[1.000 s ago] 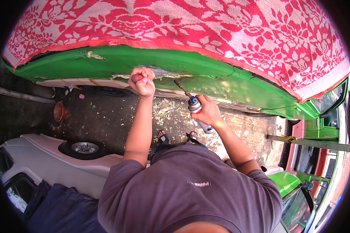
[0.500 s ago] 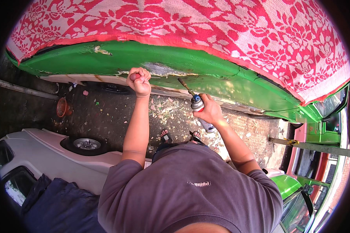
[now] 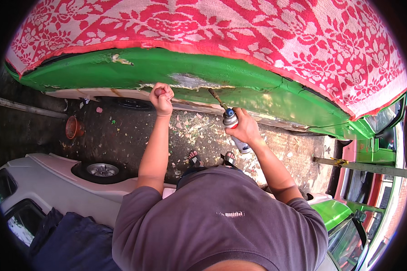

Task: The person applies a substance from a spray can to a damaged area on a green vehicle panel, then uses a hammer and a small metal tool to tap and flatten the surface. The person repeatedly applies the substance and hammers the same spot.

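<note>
My left hand (image 3: 163, 100) is closed in a fist beside the green car panel (image 3: 122, 72). The rounded reddish-brown end of a handle (image 3: 158, 91) shows in it; the rest of that tool is hidden. My right hand (image 3: 245, 128) is wrapped round a blowtorch (image 3: 229, 118) on a gas canister (image 3: 241, 146). The torch's brown metal nozzle (image 3: 215, 95) points up and left at the panel, just under a patch of bare grey metal (image 3: 190, 80) with ragged paint edges. I cannot make out a flame.
A red-and-white flowered cloth (image 3: 167, 25) covers the top of the green car. Paint flakes litter the ground (image 3: 190, 124) round my feet. A pale car (image 3: 63, 176) stands behind me to the left, near an orange bucket (image 3: 73, 128). A pole (image 3: 371, 167) juts in at right.
My left fist has shifted slightly down. The torch nozzle sits a little farther right, and the whole view has moved slightly. Both hands keep their grip.
</note>
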`<state>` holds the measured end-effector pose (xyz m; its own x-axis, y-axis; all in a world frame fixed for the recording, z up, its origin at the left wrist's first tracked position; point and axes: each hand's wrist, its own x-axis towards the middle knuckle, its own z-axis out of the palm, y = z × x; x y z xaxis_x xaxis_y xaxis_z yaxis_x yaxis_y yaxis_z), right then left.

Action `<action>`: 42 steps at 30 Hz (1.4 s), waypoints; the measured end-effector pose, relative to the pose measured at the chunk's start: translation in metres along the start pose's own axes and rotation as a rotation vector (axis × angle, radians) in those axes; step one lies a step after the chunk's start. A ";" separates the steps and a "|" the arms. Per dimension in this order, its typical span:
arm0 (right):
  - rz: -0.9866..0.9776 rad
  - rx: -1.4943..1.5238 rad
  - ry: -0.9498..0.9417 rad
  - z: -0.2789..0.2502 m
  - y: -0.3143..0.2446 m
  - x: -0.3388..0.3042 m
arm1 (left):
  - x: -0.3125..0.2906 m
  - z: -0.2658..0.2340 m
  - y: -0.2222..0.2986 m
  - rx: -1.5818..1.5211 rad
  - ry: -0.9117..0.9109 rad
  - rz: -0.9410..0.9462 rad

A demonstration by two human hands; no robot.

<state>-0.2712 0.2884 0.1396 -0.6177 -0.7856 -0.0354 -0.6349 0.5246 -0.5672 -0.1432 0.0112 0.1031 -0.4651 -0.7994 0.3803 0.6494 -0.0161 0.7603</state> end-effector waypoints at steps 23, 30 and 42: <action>0.181 0.030 0.123 -0.010 0.002 -0.044 | 0.016 0.068 0.013 -0.210 -0.109 0.030; 0.186 0.017 0.065 -0.031 0.018 -0.040 | 0.007 0.075 0.009 -0.179 -0.097 0.039; 0.249 0.049 0.056 -0.048 0.030 -0.046 | -0.011 0.070 0.006 -0.135 -0.056 -0.003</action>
<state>-0.2837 0.3562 0.1641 -0.7776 -0.6143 -0.1338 -0.4379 0.6819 -0.5859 -0.1758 0.0622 0.1403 -0.4976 -0.7644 0.4100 0.7215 -0.1023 0.6848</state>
